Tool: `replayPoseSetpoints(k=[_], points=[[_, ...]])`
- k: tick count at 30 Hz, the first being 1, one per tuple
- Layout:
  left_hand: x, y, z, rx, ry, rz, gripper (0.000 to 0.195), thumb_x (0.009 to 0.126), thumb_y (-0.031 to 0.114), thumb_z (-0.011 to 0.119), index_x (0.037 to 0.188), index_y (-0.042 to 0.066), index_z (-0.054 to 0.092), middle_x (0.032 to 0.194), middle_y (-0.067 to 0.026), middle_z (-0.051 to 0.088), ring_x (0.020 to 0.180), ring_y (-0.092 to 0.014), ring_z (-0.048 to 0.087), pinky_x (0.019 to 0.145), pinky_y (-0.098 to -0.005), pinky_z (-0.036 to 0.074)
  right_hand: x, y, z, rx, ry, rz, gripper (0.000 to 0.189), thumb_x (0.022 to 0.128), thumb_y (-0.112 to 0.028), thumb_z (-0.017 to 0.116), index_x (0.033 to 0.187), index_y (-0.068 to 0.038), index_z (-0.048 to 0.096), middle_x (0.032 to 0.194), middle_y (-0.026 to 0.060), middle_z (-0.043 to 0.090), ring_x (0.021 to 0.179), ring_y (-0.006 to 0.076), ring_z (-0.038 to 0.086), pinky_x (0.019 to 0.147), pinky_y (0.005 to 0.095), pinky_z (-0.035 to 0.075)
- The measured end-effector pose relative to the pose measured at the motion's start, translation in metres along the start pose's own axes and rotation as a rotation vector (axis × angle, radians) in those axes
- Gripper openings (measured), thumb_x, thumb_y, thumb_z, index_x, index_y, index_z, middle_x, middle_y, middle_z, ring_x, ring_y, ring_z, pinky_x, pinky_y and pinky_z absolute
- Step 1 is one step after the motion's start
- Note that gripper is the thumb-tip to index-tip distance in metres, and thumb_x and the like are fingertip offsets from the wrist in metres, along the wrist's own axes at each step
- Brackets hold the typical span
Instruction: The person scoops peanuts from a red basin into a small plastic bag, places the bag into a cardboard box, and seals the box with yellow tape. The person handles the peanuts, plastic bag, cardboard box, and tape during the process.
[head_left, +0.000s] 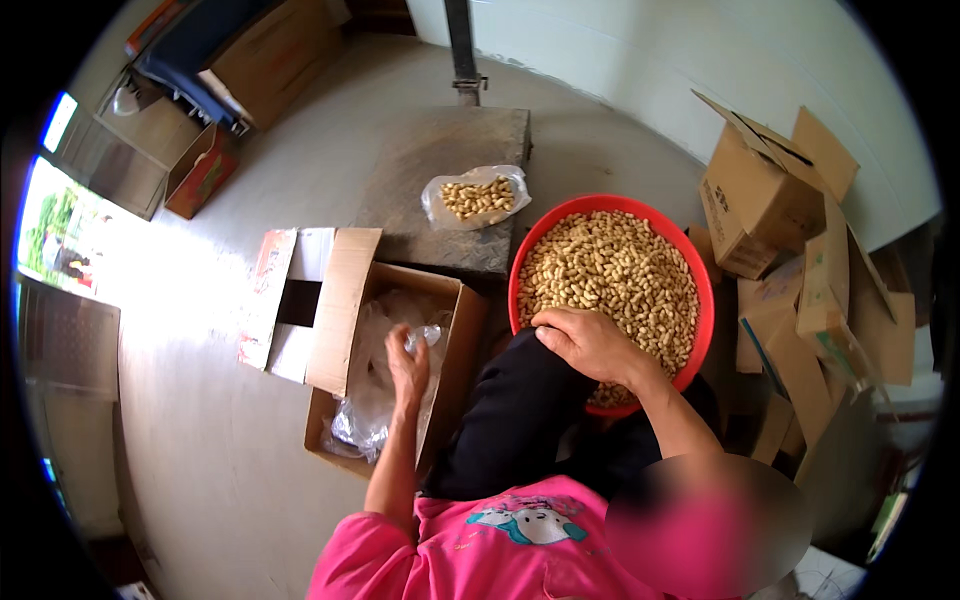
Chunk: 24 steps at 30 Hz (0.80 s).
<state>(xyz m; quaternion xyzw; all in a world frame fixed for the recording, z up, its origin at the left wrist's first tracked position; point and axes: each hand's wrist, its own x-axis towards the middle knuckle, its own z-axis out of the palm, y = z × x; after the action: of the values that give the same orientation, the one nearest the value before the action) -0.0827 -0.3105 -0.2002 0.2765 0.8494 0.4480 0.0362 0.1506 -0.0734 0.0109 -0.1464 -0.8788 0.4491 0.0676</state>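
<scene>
My left hand (407, 366) is over an open cardboard box (469, 322) that holds clear plastic bags (360, 424). Its fingertips are at a crumpled bit of clear plastic (426, 336); the grip is partly hidden. My right hand (589, 341) rests on my knee in dark trousers, by the near left rim of a round red basin (709, 300). Unshelled peanuts (615, 277) fill the basin. Beyond the box, an open clear plastic bag (435, 202) with peanuts in it sits on the flat platform (427, 150) of what looks like a floor scale.
Several opened cardboard boxes (750, 202) are piled at the right, against the wall. A dark upright post (461, 45) rises behind the platform. At the upper left stand a red box (202, 180) and a large brown carton (274, 64). A bright opening is at the far left.
</scene>
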Motion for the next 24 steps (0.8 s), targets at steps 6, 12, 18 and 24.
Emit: replayPoseSetpoints(k=[6, 12, 18, 24], points=[[0.068, -0.012, -0.066, 0.761, -0.018, -0.185, 0.099, 0.074, 0.031, 0.075, 0.152, 0.009, 0.019, 0.153, -0.0278, 0.021, 0.141, -0.046, 0.021, 0.111, -0.0605, 0.022, -0.004, 0.006, -0.002, 0.024, 0.014, 0.031, 0.028, 0.097, -0.025, 0.052, 0.104, -0.001, 0.063, 0.099, 0.0181, 0.066, 0.094, 0.0366, 0.063, 0.082, 0.0424, 0.049], [0.070, -0.069, -0.087, 0.853, -0.152, -0.344, 0.095, 0.073, 0.020, 0.068, 0.152, 0.007, 0.018, 0.153, -0.0286, 0.021, 0.142, -0.047, 0.020, 0.108, -0.0629, 0.025, -0.003, 0.012, -0.001, -0.005, -0.035, -0.096, 0.030, 0.087, -0.016, 0.058, 0.113, 0.000, 0.061, 0.105, 0.0198, 0.066, 0.097, 0.0370, 0.063, 0.086, 0.0408, 0.050], [0.096, -0.063, -0.118, 0.731, -0.038, -0.279, 0.030, 0.086, 0.023, 0.057, 0.113, 0.011, 0.061, 0.111, -0.0188, 0.066, 0.101, -0.038, 0.064, 0.083, -0.0473, 0.050, -0.011, 0.064, 0.021, 0.176, 0.027, -0.150, 0.036, 0.081, -0.011, 0.060, 0.115, 0.002, 0.059, 0.107, 0.0209, 0.064, 0.104, 0.0361, 0.060, 0.091, 0.0399, 0.048], [0.126, -0.079, -0.178, 0.813, 0.001, -0.278, 0.040, 0.094, 0.039, 0.050, 0.115, 0.007, 0.063, 0.106, -0.0213, 0.067, 0.098, -0.041, 0.064, 0.081, -0.0493, 0.051, -0.016, 0.001, 0.000, -0.026, 0.152, -0.085, 0.033, 0.098, -0.031, 0.047, 0.095, -0.002, 0.062, 0.093, 0.0159, 0.066, 0.093, 0.0347, 0.062, 0.081, 0.0443, 0.048]])
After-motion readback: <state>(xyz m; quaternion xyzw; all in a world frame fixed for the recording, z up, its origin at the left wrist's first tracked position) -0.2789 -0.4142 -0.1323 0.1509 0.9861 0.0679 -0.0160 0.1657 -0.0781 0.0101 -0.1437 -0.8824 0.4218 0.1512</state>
